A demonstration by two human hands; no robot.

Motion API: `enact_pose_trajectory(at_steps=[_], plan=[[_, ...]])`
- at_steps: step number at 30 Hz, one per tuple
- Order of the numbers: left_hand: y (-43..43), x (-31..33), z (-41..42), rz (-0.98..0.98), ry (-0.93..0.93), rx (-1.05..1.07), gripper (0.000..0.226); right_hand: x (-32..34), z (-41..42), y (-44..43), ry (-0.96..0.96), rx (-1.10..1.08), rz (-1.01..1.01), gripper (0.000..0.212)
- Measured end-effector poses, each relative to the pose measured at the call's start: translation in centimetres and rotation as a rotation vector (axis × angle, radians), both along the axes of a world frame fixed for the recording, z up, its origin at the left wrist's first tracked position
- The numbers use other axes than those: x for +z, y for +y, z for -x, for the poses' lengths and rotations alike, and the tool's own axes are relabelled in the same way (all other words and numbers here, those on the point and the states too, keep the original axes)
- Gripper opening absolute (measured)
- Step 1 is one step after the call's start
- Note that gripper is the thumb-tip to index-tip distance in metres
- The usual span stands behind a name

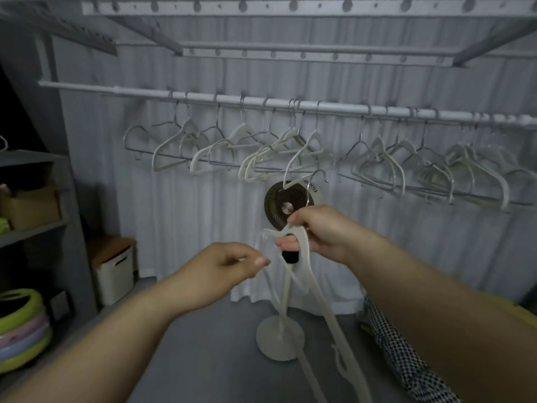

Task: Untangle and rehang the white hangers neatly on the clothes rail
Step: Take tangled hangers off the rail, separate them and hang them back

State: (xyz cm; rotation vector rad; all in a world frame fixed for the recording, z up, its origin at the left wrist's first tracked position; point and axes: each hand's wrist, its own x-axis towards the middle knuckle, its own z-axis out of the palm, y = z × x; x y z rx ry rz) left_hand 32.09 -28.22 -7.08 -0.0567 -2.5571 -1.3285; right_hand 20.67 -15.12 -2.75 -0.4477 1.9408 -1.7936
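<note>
A white clothes rail (334, 106) runs across the view at head height, with several white hangers (261, 149) hanging on it, some crowded and overlapping. In front of me hangs a tangle of white hangers (293, 286), their arms trailing down toward the floor. My right hand (316, 231) is closed around the neck of this bunch, a metal hook sticking up above the fist. My left hand (229, 266) pinches one thin arm of the bunch at its left side, just below and left of the right hand.
A standing fan (286, 205) with a round base (280, 337) stands right behind the held hangers, before a white curtain (174, 228). Grey shelves with a cardboard box (29, 207) are at the left, a white bin (114, 274) beside them, checked fabric (406, 356) at the lower right.
</note>
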Motion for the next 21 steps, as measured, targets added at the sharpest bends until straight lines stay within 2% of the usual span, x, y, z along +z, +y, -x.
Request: enact_pose_trajectory(at_steps=[1,3,6,9,12,16,19,20,21], plan=[[0.6,0.3,0.0,-0.014,-0.006,-0.026,0.023,0.0,-0.1,-0.1,0.017,-0.025,-0.013,0.044],[2.0,1.0,-0.1,-0.024,-0.041,-0.047,0.036,0.2,0.0,-0.1,0.045,-0.056,-0.008,0.028],[3.7,1.7,0.1,-0.009,-0.117,-0.057,0.021,0.6,0.3,-0.3,0.051,-0.116,0.001,0.005],[4.7,2.1,0.8,0.015,-0.193,-0.063,0.026,0.5,1.3,-0.4,0.050,-0.178,0.007,0.018],[5.4,2.5,1.9,0.157,-0.263,-0.014,0.047,0.4,2.1,-0.6,0.039,-0.209,-0.012,0.040],[6.1,2.3,3.9,0.377,-0.259,0.057,0.030,0.3,3.2,-1.0,0.066,-0.237,-0.003,0.032],[5.5,1.9,5.7,0.304,-0.254,0.088,0.011,0.6,4.8,-0.8,0.160,-0.261,-0.045,0.012],[5.2,1.9,6.3,0.277,-0.245,0.105,0.009,0.6,5.6,-0.7,0.199,-0.257,-0.087,0.010],[5.0,1.9,6.9,0.269,-0.231,0.126,0.016,0.6,6.3,-0.7,0.247,-0.246,-0.150,0.012]])
